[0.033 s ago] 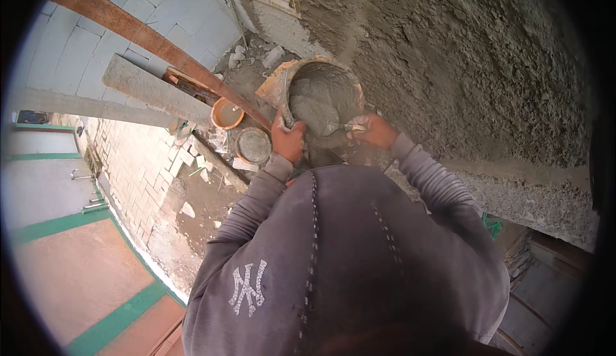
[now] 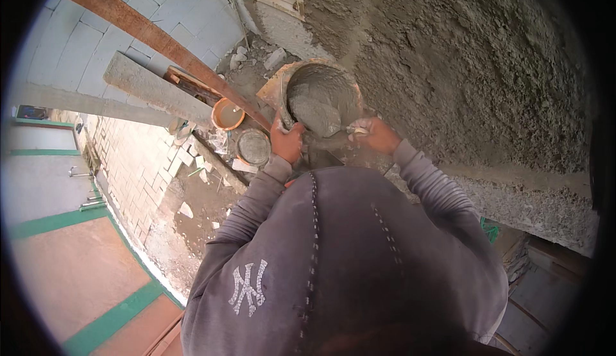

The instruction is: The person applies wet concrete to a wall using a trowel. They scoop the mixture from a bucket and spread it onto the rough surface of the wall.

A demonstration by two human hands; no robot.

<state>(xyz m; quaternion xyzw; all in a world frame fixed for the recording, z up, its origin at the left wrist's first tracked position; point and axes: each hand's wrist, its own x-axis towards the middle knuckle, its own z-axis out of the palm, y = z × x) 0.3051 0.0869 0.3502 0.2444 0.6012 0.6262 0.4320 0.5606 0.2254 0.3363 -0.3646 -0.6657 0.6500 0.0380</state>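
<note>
A worn bucket point(image 2: 351, 77) of wet grey mortar sits tilted against the rough wall side. My left hand point(image 2: 287, 139) is closed on the bucket's left rim. My right hand point(image 2: 375, 136) grips the pale handle of a trowel point(image 2: 358, 130), whose blade is at the mortar point(image 2: 321, 109) by the bucket's lower right; how deep it sits is unclear. A small round container point(image 2: 253, 147) with grey material stands left of my left hand, and an orange bucket point(image 2: 217, 115) with murky liquid is just beyond it.
A rough plastered wall point(image 2: 449, 61) fills the right. A rusty beam point(image 2: 147, 32) crosses diagonally at upper left, near a concrete slab point(image 2: 151, 88). Rubble point(image 2: 274, 59) lies behind the bucket. A paved strip point(image 2: 128, 163) and painted ground point(image 2: 77, 260) are at left.
My right hand and the trowel have shifted very slightly. My left hand stays on the bucket rim, and little else differs.
</note>
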